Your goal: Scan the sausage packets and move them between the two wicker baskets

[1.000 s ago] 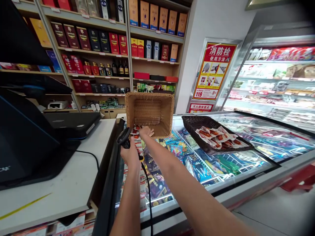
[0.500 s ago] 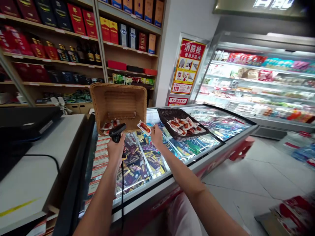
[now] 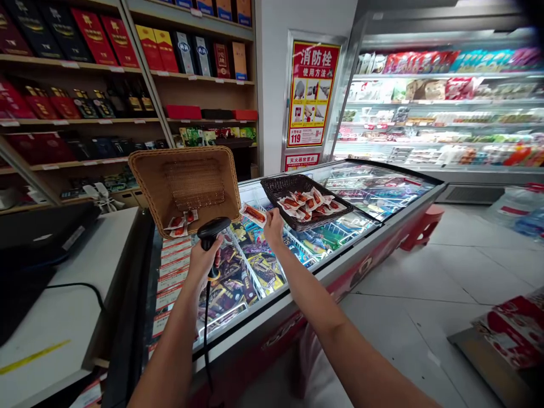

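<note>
My left hand (image 3: 203, 259) is wrapped round the handle of a black barcode scanner (image 3: 212, 228), its cable hanging down. Between the fingers of my right hand (image 3: 273, 226) is a packaged sausage (image 3: 254, 215) in a clear and white wrapper, held above the freezer glass to the right of the scanner head. Behind the scanner, a tan wicker basket (image 3: 191, 175) is tilted with its opening toward me, and a few packaged sausages (image 3: 182, 224) lie at its lower edge. To the right, a dark woven basket (image 3: 272, 186) holds several more packaged sausages (image 3: 310, 205).
Both baskets rest on a glass-topped chest freezer (image 3: 335, 286) full of packaged goods. A white counter (image 3: 51, 323) with black equipment stands left. Shelves of boxes and bottles (image 3: 136, 79) rise behind; a red stool (image 3: 423, 226) and a lit refrigerated display (image 3: 446, 113) are right.
The view has shifted, so the surroundings sit further left and slightly higher. Both hands keep their hold, and the sausage and scanner head now appear closer together.
</note>
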`<move>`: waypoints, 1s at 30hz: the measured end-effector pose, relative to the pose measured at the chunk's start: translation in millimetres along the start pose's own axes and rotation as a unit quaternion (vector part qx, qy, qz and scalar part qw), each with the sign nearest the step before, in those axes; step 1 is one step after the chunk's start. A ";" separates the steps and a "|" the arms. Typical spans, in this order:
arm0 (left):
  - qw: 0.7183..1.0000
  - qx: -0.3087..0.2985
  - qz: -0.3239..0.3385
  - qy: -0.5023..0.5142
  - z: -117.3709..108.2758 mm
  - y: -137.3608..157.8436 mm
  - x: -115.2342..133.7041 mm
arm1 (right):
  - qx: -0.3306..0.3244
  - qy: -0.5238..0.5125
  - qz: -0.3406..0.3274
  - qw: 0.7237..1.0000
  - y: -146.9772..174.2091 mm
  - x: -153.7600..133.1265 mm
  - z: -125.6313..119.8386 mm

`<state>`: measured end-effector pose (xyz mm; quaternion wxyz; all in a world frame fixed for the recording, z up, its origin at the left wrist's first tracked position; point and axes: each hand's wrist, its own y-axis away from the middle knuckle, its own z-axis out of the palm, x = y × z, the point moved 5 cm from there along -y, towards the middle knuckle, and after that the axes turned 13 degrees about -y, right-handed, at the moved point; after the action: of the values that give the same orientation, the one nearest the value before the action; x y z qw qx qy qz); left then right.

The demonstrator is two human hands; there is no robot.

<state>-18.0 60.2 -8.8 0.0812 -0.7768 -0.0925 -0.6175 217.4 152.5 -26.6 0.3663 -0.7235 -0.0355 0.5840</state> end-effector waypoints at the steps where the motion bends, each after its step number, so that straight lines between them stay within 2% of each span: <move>1: 1.000 0.001 0.004 -0.006 1.4 1.1 1.1 | -0.003 0.003 0.001 1.000 0.9 -0.9 0.2; 7: 0.999 -0.007 0.028 -0.030 11.9 7.4 6.2 | -0.015 0.019 0.004 1.000 2.5 -6.9 -0.7; 12: 0.999 -0.002 0.014 -0.036 13.9 7.9 4.3 | -0.024 0.011 0.008 1.000 2.7 -7.8 -0.1; 23: 0.998 -0.020 0.035 -0.045 15.1 9.9 7.9 | 0.003 -0.043 -0.050 0.998 2.4 -5.6 -2.8; 30: 0.997 -0.016 0.040 -0.059 16.2 9.5 5.7 | 0.004 -0.045 -0.036 0.998 4.4 -7.6 -3.1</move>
<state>0.9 55.1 -7.0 0.0880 -0.8164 -0.0561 -0.5679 216.1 144.1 -22.8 0.3877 -0.6936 -0.0754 0.6024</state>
